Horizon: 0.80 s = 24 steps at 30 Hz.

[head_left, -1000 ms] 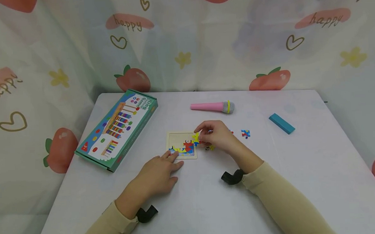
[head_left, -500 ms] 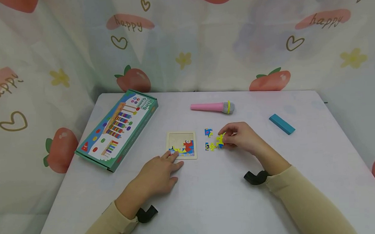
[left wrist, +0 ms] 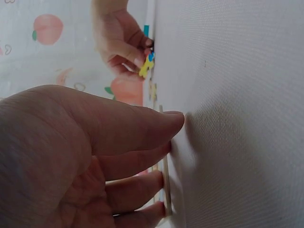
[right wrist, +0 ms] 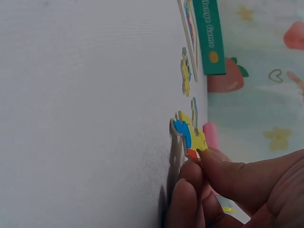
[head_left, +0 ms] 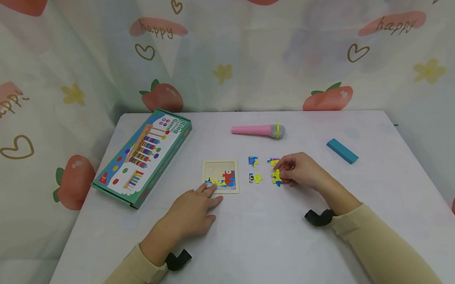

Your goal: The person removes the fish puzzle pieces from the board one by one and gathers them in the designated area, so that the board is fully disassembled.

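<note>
Your right grip (head_left: 301,172) pinches the yellow-blue piece (head_left: 277,177) by one edge; a slack hold could let it twist. Your left grip (head_left: 190,211), fingers extended, could skew the wooden frame (head_left: 219,160) under its fingertips by pressing unevenly.

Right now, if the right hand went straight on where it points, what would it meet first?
Leading with its held puzzle piece, the right hand would likely meet the loose puzzle piece directly left of it; height is hard to judge, so it could pass above.
</note>
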Each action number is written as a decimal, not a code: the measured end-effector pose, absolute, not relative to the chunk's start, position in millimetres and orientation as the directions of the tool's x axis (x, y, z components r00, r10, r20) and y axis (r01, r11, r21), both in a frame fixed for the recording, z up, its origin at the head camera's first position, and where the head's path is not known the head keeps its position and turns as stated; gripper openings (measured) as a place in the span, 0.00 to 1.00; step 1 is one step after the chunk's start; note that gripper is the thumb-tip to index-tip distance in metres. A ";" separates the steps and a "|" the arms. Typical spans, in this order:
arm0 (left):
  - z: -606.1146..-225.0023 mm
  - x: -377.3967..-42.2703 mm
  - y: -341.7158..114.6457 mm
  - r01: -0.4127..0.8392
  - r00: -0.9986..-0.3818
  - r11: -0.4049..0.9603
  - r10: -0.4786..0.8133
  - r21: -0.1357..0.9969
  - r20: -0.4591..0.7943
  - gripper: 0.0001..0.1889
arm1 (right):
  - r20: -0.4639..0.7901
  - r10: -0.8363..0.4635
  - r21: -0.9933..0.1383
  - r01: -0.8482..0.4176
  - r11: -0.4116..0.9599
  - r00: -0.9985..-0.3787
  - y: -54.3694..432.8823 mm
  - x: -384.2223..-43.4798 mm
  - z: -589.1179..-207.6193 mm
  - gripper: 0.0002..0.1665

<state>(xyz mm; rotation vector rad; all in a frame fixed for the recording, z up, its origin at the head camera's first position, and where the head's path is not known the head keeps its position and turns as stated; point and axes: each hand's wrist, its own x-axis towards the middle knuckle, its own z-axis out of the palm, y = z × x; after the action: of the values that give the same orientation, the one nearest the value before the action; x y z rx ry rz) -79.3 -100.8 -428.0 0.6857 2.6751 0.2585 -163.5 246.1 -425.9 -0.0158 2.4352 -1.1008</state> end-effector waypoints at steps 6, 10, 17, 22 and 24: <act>-427.8 -78.6 -101.2 0.432 -0.815 0.864 0.497 0.257 -0.299 0.29 | -0.375 -0.163 -0.648 0.132 0.750 -0.913 240.8 -161.4 -430.4 0.12; -427.8 -78.5 -101.2 0.432 -0.815 0.864 0.496 0.257 -0.298 0.29 | -0.327 -0.165 -0.597 0.069 0.799 -0.931 237.1 -159.9 -430.4 0.10; -427.4 -78.4 -101.5 0.440 -0.815 0.860 0.503 0.258 -0.288 0.29 | -0.301 -0.128 -0.525 0.052 0.849 -0.945 233.0 -157.8 -429.8 0.09; -427.0 -78.0 -101.1 0.442 -0.815 0.860 0.504 0.255 -0.287 0.29 | -0.285 -0.125 -0.504 0.038 0.863 -0.950 231.4 -157.1 -431.1 0.07; -426.3 -78.1 -100.2 0.442 -0.814 0.861 0.502 0.251 -0.291 0.28 | -0.276 -0.128 -0.501 0.029 0.865 -0.953 230.8 -156.7 -431.9 0.07</act>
<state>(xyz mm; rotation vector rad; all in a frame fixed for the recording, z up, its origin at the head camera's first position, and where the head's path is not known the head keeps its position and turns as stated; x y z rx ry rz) -78.1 -100.2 -426.3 0.7050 2.6861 0.2431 -156.7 230.8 -431.9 -0.0740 2.7367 -0.7427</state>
